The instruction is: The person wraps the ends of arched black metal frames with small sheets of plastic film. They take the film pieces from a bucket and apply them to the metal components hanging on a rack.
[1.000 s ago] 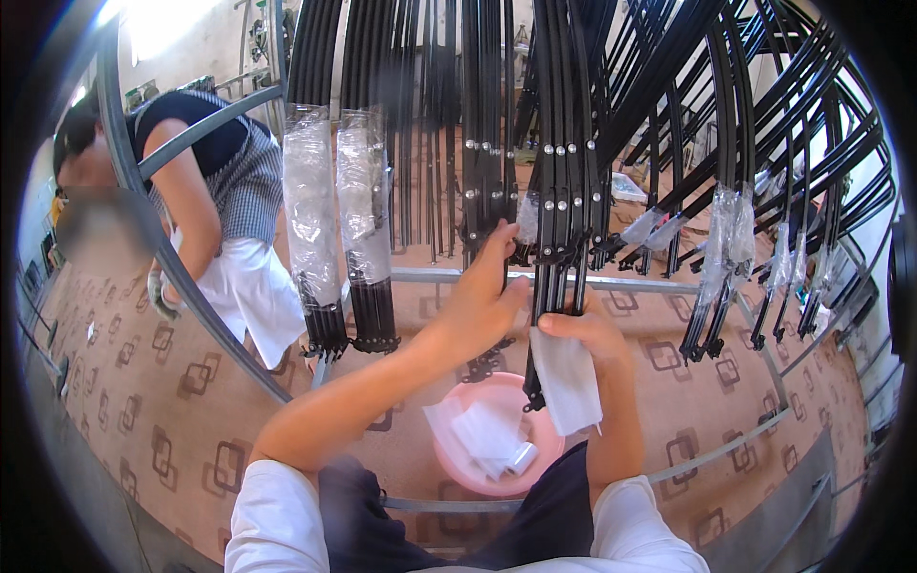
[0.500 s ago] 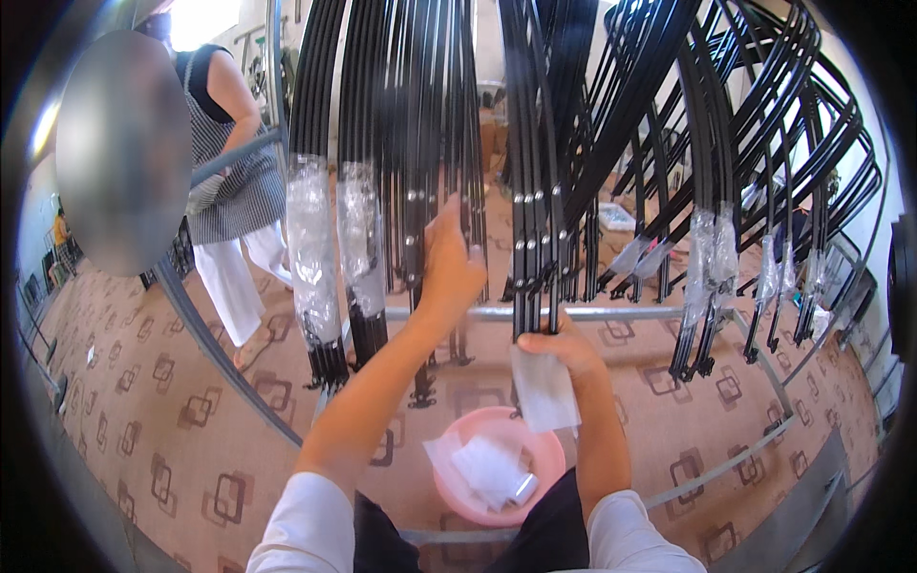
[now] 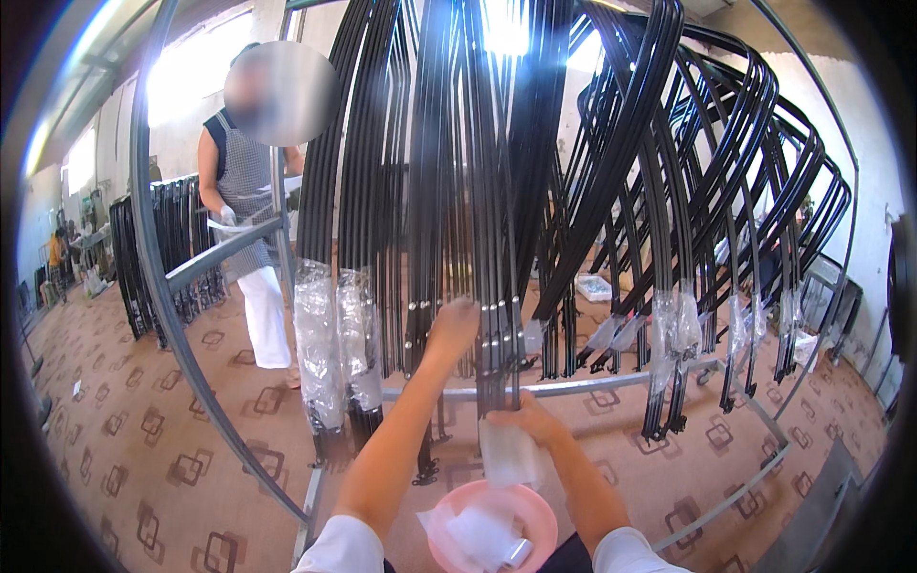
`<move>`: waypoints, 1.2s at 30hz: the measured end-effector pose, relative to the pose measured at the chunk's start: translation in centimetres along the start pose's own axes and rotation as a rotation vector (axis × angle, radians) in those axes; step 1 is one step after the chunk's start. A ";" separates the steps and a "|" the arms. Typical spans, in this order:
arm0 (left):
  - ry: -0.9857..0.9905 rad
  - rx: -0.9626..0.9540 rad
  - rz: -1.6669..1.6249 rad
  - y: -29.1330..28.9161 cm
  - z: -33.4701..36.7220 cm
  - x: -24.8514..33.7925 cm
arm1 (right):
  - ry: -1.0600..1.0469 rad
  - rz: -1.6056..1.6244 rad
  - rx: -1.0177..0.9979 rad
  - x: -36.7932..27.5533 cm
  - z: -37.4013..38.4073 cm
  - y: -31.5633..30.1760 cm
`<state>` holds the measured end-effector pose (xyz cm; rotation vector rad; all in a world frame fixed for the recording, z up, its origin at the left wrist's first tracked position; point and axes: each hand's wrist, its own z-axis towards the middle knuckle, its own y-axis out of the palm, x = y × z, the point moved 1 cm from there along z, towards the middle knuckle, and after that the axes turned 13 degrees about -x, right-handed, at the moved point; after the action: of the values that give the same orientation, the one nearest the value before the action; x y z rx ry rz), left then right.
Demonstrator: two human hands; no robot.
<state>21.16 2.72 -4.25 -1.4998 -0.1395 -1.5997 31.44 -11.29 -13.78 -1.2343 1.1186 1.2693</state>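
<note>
Bundles of long black cables [image 3: 478, 191] hang from a round metal rack in front of me. My left hand [image 3: 453, 323] is raised and closed around a bundle near its silver bands. Lower down, my right hand [image 3: 521, 417] grips a clear plastic bag [image 3: 508, 456] against the lower ends of the same cables. Two bundles to the left [image 3: 334, 349] are wrapped in clear plastic. Below my arms sits a pink bowl [image 3: 535, 506] holding more folded clear bags [image 3: 478, 535].
A horizontal metal rail [image 3: 592, 385] of the rack crosses just behind my hands. A person in a checked apron [image 3: 244, 191] stands at the left beyond the rack frame [image 3: 167, 286]. More cable bundles with plastic sleeves [image 3: 673, 329] hang at the right. Patterned brown floor [image 3: 143, 430] lies below.
My view has tilted upward. My left hand has climbed higher along the cable bundle, while the right hand stays low with the plastic bag. The person at the left now stands upright.
</note>
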 end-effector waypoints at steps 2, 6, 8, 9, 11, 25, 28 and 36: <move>0.010 0.014 -0.385 0.6 -0.8 -0.4 | -0.045 -0.029 -0.045 0.6 0.3 -0.2; 0.062 0.011 -0.878 0.5 -3.9 0.3 | -0.124 -0.107 -0.055 1.5 0.9 0.1; 0.129 -0.121 -0.961 0.9 -4.5 1.2 | -0.113 -0.097 -0.057 1.8 0.5 -0.6; 0.151 -0.168 -0.996 0.9 -5.0 1.1 | -0.111 -0.076 -0.072 1.5 0.4 -0.2; 0.181 -0.209 -0.893 0.8 -5.6 1.1 | -0.093 0.001 -0.077 -0.1 -0.2 0.9; 0.101 -0.388 -0.952 1.6 -9.6 2.5 | -0.149 -0.077 -0.128 -2.4 -1.7 3.7; 0.155 -0.613 -1.287 1.7 -10.7 0.7 | -0.178 -0.042 -0.167 -2.8 -1.7 4.5; 0.116 -0.439 -0.906 2.9 -11.0 1.4 | -0.174 -0.343 -0.057 -0.8 -1.0 3.7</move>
<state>15.19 -6.53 -7.24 -1.7891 -0.4787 -2.5583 27.83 -12.57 -13.17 -1.2682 0.7146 1.1263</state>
